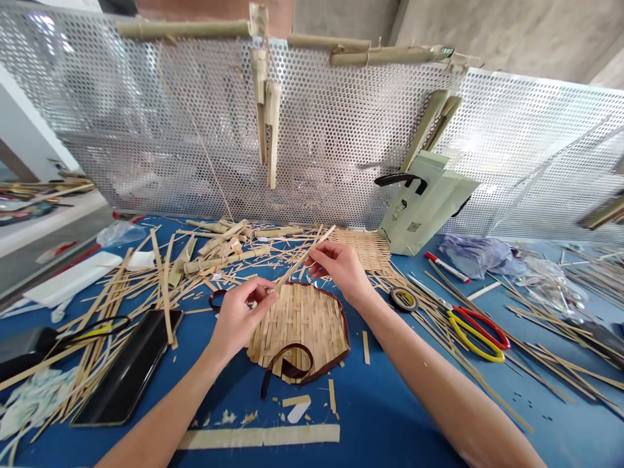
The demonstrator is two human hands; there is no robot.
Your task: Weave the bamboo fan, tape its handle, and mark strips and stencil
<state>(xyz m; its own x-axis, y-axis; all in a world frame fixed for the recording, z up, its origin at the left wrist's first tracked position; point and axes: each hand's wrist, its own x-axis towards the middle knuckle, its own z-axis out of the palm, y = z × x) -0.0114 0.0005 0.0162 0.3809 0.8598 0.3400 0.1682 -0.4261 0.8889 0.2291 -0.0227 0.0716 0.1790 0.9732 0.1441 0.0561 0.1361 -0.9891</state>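
A thin bamboo strip (305, 259) is slanting upward just above a woven bamboo panel (297, 331) with dark edge binding. The left hand's (238, 318) fingers (260, 296) are pinching the strip's lower end, while the right hand's (341, 270) fingers (316, 257) are pinching it higher up. Right of the panel, a tape roll (403, 299) and red-and-yellow scissors (478, 335) are lying on the blue worktop (370, 416).

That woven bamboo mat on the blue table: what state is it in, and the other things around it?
woven bamboo mat, flat on the table, dark strip along its edge, looping loose at the front
left hand, pinching a bamboo strip
right hand, gripping the same strip
red-and-yellow scissors, lying flat, blades shut
tape roll, lying flat
paper bag, hanging against the metal mesh
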